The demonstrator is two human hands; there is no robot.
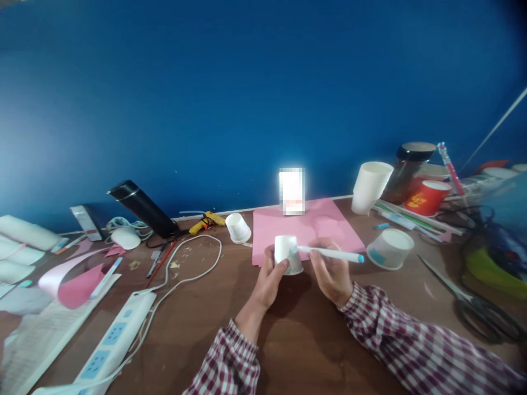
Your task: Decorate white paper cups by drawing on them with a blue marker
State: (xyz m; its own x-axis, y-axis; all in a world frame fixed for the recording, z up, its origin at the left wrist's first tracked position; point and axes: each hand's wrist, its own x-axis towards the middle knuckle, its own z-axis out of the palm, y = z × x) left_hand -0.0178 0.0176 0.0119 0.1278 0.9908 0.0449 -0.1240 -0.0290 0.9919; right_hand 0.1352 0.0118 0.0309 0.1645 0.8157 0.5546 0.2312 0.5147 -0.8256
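Clutter at both sides of the desk, under a blue wall.
On the left lies a white power strip with blue socket panels; near it is a curled piece of pink paper, and farther back are a white mouse, a black bottle and a yellow glue gun. On the right lie scissors (black handles, blades pointing inward), and behind them a red cup with yellow marks stands near a dark-lidded jar.

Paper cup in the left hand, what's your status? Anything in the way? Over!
Left hand gripping white paper cup. Right hand holding white marker, tip at cup's side, contact unclear. Nothing seen between tip and cup; pink paper just beyond.
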